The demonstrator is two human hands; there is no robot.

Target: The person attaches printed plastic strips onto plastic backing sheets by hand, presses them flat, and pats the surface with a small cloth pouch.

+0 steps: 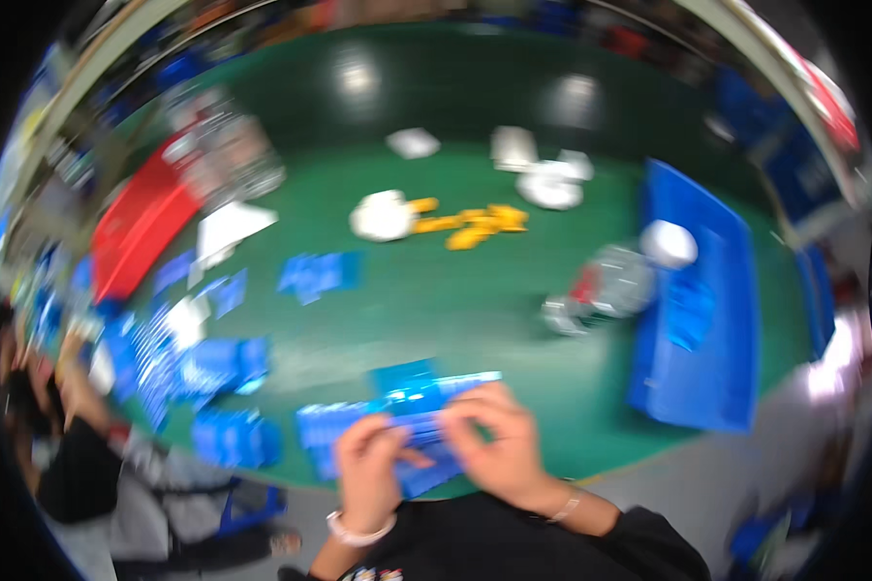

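At the far left, another person's dark sleeve (79,474) comes up to the rounded table edge, where a red bin (145,232) with straight sides, clear plastic bottles (237,155) and glossy, ribbed-looking blue pieces (225,363) crowd the room for moving. The left hand (370,465) is close to the near edge, fingers curled and thumb almost meeting them — right at a shiny, translucent blue sheet (407,385) in front of the wearer. Beyond it, green tabletop (436,300) stretches smooth to small yellow pieces (470,225) and a rounded white lump (383,215). The right hand (499,450) nearly closes thumb to fingers at the sheet's other side — blur hides whether either hand grips it. Farther right, a clear bottle (622,281) with a red band lies just beside a long blue tray (717,382), grey floor (601,494) showing past the table.
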